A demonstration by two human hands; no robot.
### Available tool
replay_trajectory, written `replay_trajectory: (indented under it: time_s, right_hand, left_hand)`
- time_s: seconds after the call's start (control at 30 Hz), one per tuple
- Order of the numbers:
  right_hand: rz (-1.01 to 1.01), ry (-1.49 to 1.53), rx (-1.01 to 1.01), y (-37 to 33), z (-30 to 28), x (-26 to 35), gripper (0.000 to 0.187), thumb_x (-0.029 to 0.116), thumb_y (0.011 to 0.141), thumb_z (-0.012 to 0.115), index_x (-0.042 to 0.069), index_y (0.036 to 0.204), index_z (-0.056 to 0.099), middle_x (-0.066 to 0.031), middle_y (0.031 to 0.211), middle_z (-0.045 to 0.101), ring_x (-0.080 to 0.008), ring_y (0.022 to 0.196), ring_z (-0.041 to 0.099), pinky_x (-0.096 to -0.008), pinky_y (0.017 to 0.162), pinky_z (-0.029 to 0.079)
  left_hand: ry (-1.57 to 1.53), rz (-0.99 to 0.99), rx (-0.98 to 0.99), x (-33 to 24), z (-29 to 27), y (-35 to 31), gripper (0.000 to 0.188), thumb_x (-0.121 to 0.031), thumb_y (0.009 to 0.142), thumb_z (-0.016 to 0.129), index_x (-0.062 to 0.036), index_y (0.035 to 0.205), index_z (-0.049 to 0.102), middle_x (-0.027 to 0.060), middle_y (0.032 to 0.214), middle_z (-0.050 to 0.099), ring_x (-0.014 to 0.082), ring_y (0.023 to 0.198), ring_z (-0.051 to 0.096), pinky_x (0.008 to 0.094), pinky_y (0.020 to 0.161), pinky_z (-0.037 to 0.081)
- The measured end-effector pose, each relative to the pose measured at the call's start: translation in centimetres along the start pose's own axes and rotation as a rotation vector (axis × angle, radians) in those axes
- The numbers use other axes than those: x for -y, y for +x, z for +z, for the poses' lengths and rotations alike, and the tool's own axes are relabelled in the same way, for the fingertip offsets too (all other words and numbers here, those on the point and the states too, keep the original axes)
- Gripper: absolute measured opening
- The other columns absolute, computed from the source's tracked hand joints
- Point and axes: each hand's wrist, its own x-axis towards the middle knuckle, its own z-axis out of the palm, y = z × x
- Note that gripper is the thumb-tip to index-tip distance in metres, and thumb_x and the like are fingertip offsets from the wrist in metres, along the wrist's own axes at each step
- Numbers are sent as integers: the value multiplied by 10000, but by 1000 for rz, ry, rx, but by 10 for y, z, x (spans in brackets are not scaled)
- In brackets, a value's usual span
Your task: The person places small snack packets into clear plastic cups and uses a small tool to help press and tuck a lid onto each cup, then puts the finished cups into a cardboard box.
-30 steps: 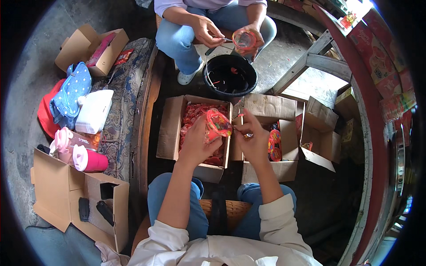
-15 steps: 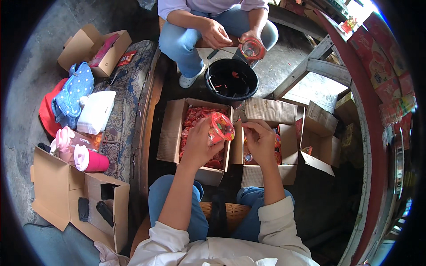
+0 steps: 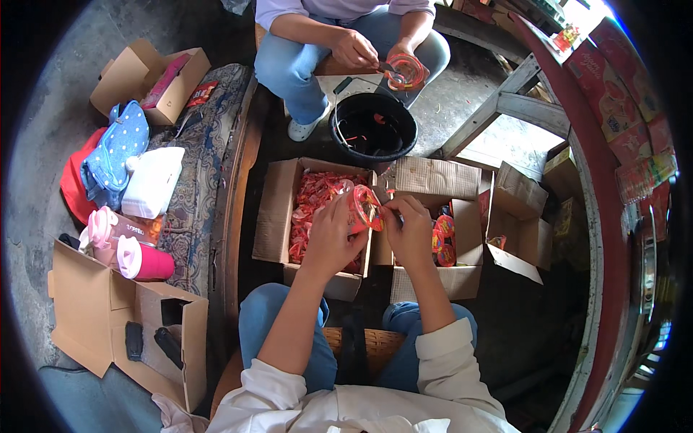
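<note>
My left hand (image 3: 326,237) is wrapped round a clear plastic cup with red print (image 3: 359,209), tilted with its rim toward the right. At that rim are the closed fingers of my right hand (image 3: 410,232); a small dark piece shows near their tips, too small to name. Below the cup stands a cardboard box (image 3: 276,216) full of red and clear plastic scraps (image 3: 307,209). Under my right hand, a second cardboard box (image 3: 433,283) holds round red-topped cups (image 3: 442,242), partly hidden by my arm.
Across from me a co-worker's hands (image 3: 357,50) work a blade on a similar cup (image 3: 408,72) above a black bucket (image 3: 375,126) of dark liquid. An open box (image 3: 525,242) stands to the right. On the left, a patterned bench (image 3: 191,173) carries bags and tumblers (image 3: 148,261).
My right hand has moved left and up to the cup's rim. The cup has turned slightly in my left hand. The co-worker's blade hand has come closer to their cup.
</note>
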Motion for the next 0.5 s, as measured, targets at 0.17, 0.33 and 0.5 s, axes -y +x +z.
replay_trajectory:
  time_s: [0.17,0.33,0.5]
  right_hand:
    - [-48,-15,-53,-3,8,4,44,70,780,598,29,792,585,-105,819,599,-295,772,573,-392,717,399]
    - [-20,49,-10,-2,3,5,54,83,785,595,35,809,588,-100,823,598,-302,792,570,-403,743,405]
    - [70,281,84,4,-4,-3,96,92,793,603,2,779,572,-118,774,594,-300,734,573,-378,679,425]
  left_hand:
    - [-65,-130,26,-1,5,2,673,-187,634,737,5,1202,432,182,1109,549,349,1020,537,453,848,417]
    - [-79,-153,10,-1,1,3,681,-204,627,754,-1,1195,437,160,1066,572,339,982,560,439,817,430]
    - [-126,-78,-5,4,1,3,679,-210,632,762,20,1185,443,175,1081,570,358,975,563,435,811,438]
